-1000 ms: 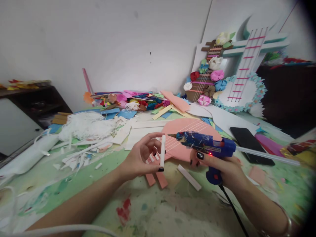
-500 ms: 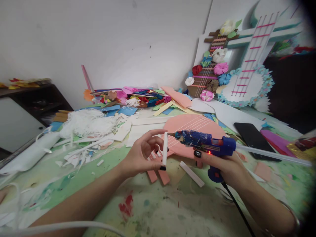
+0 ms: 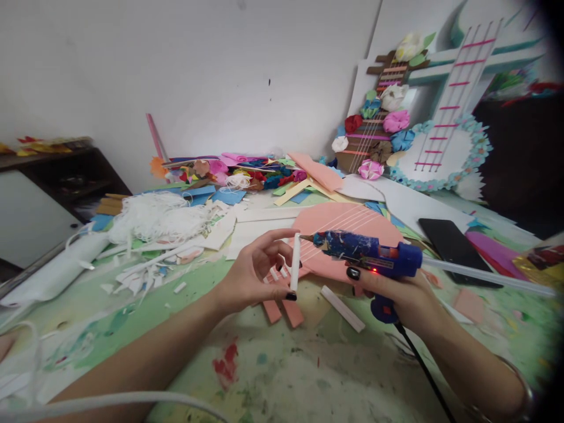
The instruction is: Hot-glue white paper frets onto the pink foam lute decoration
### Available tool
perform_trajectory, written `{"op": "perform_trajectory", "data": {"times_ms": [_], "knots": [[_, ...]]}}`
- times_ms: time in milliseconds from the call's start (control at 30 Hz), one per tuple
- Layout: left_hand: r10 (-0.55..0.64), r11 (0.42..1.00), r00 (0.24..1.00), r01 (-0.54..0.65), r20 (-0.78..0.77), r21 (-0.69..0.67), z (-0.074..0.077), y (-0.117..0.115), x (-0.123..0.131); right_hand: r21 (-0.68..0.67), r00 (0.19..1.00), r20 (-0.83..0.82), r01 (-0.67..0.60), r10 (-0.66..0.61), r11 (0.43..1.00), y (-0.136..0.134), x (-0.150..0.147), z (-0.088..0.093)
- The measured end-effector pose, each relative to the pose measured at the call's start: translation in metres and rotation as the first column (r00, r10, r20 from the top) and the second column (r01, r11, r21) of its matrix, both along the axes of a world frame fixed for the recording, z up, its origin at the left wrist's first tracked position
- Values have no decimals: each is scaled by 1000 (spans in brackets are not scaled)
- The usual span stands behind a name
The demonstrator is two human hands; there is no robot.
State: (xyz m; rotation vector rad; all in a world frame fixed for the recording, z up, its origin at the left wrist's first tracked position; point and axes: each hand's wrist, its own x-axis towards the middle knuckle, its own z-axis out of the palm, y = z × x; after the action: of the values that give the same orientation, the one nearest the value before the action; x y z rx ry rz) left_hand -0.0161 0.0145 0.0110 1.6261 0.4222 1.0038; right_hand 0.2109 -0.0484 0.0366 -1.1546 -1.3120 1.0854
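At far left on the paint-stained table (image 3: 273, 376), a tangle of white string (image 3: 154, 216) lies beyond your left forearm. Your left hand (image 3: 250, 271) pinches a narrow white strip (image 3: 295, 267) nearly upright between thumb and index finger. Behind it, the peach paper guitar (image 3: 352, 220) lies flat, its neck partly hidden by your fingers. A loose pale strip (image 3: 342, 308) rests just nearer you. Your right hand (image 3: 403, 291) is wrapped around the blue hot glue gun (image 3: 368, 249), nozzle at the held strip's upper end; contact is unclear. Farther right lies a black smartphone (image 3: 456, 249).
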Motion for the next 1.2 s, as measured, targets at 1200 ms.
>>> {"op": "perform_trajectory", "data": {"times_ms": [1200], "knots": [[-94, 980, 985, 117, 144, -161, 1, -3, -1, -158, 991, -84, -113, 101, 981, 5, 9, -6]]}}
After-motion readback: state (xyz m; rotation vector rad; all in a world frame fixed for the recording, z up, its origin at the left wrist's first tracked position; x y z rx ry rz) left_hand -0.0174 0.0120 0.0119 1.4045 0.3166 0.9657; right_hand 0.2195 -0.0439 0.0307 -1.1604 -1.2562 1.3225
